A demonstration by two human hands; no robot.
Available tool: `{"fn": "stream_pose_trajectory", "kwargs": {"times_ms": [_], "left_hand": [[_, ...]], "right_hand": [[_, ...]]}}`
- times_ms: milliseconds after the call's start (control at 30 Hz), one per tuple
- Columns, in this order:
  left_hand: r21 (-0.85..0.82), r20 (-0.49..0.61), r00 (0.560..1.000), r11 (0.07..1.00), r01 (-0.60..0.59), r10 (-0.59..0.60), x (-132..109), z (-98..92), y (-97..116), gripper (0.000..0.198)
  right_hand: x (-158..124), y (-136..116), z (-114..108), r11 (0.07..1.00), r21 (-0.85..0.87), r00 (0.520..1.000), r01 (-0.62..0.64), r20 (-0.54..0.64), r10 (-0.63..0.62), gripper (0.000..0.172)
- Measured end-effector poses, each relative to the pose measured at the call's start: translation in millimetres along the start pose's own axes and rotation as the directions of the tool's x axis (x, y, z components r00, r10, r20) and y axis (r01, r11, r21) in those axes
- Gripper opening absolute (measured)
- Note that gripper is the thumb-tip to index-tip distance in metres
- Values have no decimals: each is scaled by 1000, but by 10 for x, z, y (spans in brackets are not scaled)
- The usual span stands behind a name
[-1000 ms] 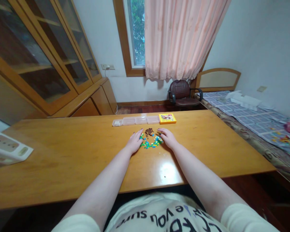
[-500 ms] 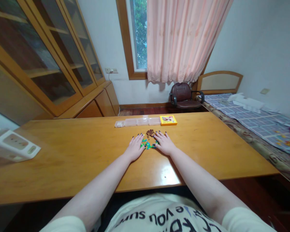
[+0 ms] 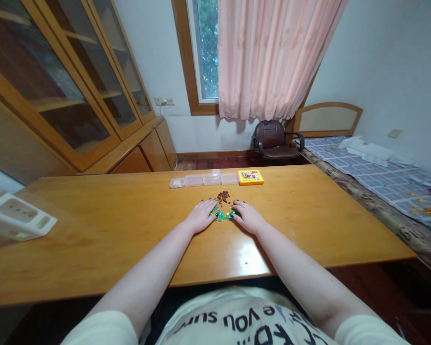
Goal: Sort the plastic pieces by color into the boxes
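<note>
Small green and blue pieces, probably plastic building bricks, lie in a loose heap on the wooden table. My left hand rests palm down at the heap's left edge, its fingers stretched out and its thumb touching or just over the pieces. On the opposite side my right hand lies palm down as well, fingers out and angled inward against the heap. Part of the heap is hidden under the fingers. Just beyond is a small scatter of brown pieces, apart from both hands.
A row of clear plastic trays stands near the far table edge, beside a yellow box. A white appliance is at the far left. Behind the table are a brown chair and a bed with colourful pieces.
Both hands' fingers have turned inward around the green and blue pieces, and the fingertips sit slightly nearer to me. The brown pieces look the same.
</note>
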State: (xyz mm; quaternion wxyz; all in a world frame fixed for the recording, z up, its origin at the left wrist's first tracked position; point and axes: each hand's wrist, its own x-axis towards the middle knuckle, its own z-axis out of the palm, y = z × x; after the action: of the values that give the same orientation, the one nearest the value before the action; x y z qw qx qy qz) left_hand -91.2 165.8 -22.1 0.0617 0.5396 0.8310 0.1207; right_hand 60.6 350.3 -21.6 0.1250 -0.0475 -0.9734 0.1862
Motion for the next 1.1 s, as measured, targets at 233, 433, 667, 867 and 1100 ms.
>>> {"fn": "stream_pose_trajectory", "kwargs": {"times_ms": [233,433,667,867,1100], "left_hand": [[6,-41,999,1000,-6,6,-34,51,81,60],[6,-17,1000,1000,11,-11,42,54,86,56],[5,-29,1000,1000,-12,12,-148,101,104,58],[23,-105,994,999,45,-42,-158,89,144,63],[1,-44,995,996,85,-84,29,39,60,61]], "right_hand": [[-20,-4,8,999,-27,1000,25,2,-25,48],[-23,-21,8,992,-94,996,88,31,-85,43],[-27,-43,13,995,-15,995,101,30,-100,39],[-31,-67,-16,997,16,997,73,-16,-73,40],[-53,-35,64,993,36,993,-115,20,114,63]]}}
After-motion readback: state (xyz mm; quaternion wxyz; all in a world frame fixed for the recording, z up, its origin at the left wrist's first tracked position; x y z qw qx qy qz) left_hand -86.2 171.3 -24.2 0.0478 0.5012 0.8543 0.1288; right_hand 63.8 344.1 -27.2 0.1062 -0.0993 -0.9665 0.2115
